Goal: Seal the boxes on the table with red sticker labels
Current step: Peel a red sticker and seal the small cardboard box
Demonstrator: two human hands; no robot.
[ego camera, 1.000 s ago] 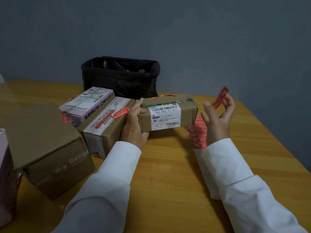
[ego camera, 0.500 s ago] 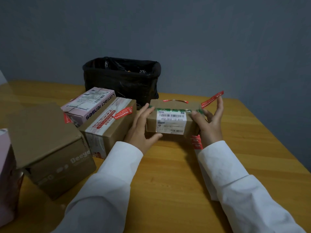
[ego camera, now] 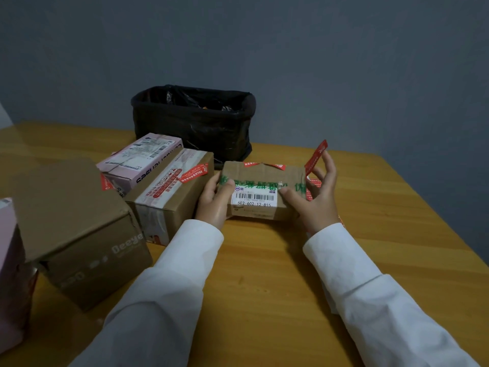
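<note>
At frame centre on the table (ego camera: pixel 264 274), the left hand (ego camera: pixel 213 201) grips the small cardboard box (ego camera: pixel 262 193); the right hand (ego camera: pixel 315 200) steadies it while pinching a red sticker label (ego camera: pixel 315 157). Neighbouring boxes already carry red labels; this seal seems unfinished.

My left hand (ego camera: pixel 213 201) covered small box's (ego camera: pixel 260 190) left end; fingers behind it were out of sight. My right hand (ego camera: pixel 313 201) hid most of red label sheet (ego camera: pixel 315 184) on worktop (ego camera: pixel 264 274). Print on red sticker (ego camera: pixel 315 157) was too small to read. Green lettering on box was smeared, unreadable. Pink box (ego camera: pixel 8 274) was cut off by left edge. Black bin's (ego camera: pixel 193 123) contents were too dark to make out.
</note>
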